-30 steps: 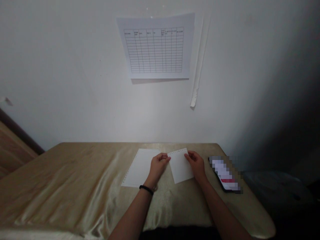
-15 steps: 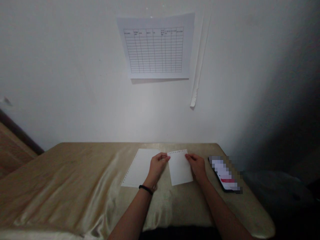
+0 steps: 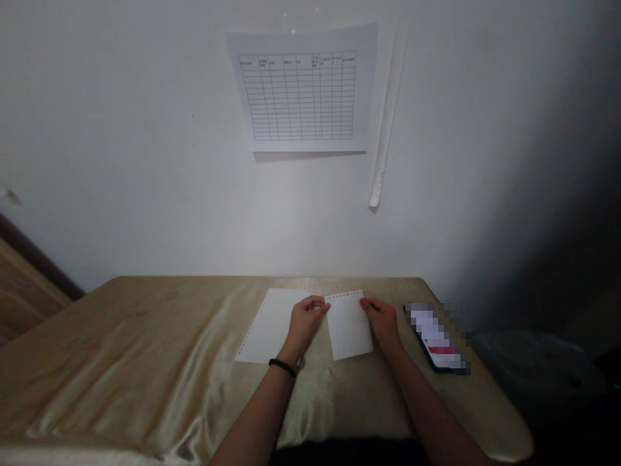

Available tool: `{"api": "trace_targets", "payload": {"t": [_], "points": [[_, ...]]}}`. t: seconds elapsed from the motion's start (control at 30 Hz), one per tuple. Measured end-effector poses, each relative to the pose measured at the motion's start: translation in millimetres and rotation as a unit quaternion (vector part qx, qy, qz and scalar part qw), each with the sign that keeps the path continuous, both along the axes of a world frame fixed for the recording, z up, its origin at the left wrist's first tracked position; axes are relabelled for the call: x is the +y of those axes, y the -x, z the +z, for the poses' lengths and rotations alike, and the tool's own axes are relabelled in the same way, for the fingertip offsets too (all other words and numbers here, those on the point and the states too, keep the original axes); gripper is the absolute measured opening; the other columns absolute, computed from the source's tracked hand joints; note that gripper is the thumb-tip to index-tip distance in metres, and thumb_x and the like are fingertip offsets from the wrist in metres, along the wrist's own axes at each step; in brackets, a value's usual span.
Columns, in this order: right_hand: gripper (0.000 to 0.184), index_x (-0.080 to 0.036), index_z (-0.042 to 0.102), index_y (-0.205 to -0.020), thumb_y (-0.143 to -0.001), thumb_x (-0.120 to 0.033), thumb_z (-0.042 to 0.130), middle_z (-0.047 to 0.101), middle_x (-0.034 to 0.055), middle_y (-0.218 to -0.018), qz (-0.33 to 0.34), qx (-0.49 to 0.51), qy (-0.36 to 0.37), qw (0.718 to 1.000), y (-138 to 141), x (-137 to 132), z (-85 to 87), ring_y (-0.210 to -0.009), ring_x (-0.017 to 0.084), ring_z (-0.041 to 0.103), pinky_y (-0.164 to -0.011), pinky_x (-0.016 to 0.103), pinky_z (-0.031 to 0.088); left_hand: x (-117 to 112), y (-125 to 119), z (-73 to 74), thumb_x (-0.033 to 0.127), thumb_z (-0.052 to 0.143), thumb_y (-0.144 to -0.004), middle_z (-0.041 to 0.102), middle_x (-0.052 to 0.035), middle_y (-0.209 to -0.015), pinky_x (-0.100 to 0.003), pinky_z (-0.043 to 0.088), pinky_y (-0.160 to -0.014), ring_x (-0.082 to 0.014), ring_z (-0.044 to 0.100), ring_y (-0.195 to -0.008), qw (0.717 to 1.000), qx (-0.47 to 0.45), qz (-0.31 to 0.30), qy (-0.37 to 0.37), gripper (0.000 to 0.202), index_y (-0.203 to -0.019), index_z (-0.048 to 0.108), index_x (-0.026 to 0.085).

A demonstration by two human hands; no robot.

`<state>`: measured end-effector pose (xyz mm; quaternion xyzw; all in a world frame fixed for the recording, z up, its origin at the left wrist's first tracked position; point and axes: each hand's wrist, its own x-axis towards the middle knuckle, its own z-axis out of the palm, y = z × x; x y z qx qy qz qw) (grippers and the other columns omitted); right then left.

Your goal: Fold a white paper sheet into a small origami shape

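A small white sheet of paper [image 3: 348,325] with punched holes along its top edge is held above the cloth-covered table [image 3: 145,362]. My left hand [image 3: 305,321] pinches its upper left corner, fingers closed. My right hand [image 3: 383,320] grips its right edge, fingers closed. A black band sits on my left wrist. A larger white sheet [image 3: 269,325] with holes down its left side lies flat on the table, partly under my left hand.
A phone [image 3: 436,338] with a lit screen lies on the table right of my right hand. A printed grid sheet [image 3: 301,90] is stuck to the white wall, with a white strip [image 3: 385,129] beside it. Dark space lies off the table's right edge.
The small sheet has turned from tilted to nearly upright between my hands. Both hands stayed almost in place.
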<state>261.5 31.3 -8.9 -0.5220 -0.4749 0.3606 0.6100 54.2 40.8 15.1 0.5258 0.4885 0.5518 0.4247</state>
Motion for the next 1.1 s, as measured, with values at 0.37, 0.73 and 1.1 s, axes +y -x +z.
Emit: {"api": "trace_targets", "payload": {"t": [0.37, 0.73, 1.1], "points": [[0.040, -0.018, 0.078, -0.089, -0.071, -0.054, 0.073, 0.078, 0.0068, -0.090, -0.020, 0.003, -0.005, 1.000, 0, 0, 8.4, -0.085, 0.025, 0.069, -0.079, 0.037, 0.053, 1, 0, -3.2, 0.037, 0.081, -0.062, 0.076, -0.0061, -0.078, -0.029, 0.049, -0.073, -0.0200, 0.067, -0.077, 1.000, 0.018, -0.011, -0.003, 0.024, -0.073, 0.076, 0.017], [0.039, -0.016, 0.073, -0.080, -0.069, -0.054, 0.072, 0.073, 0.0043, -0.078, -0.041, 0.020, -0.006, 0.999, 0, -1, 6.8, -0.075, 0.020, 0.063, -0.071, 0.031, 0.049, 2, 0, -7.8, 0.036, 0.080, -0.064, 0.076, -0.0069, -0.080, -0.030, 0.049, -0.074, -0.0208, 0.067, -0.078, 0.999, 0.040, -0.007, -0.006, 0.022, -0.074, 0.077, 0.017], [0.042, -0.018, 0.071, -0.081, -0.071, -0.059, 0.070, 0.072, 0.0042, -0.077, -0.046, -0.001, -0.025, 0.999, 1, -2, 10.8, -0.074, 0.021, 0.062, -0.070, 0.031, 0.049, 1, -1, -7.4, 0.037, 0.083, -0.062, 0.077, -0.0085, -0.080, -0.030, 0.050, -0.072, -0.0215, 0.068, -0.078, 1.000, 0.020, -0.009, 0.013, 0.026, -0.077, 0.078, 0.016]]}}
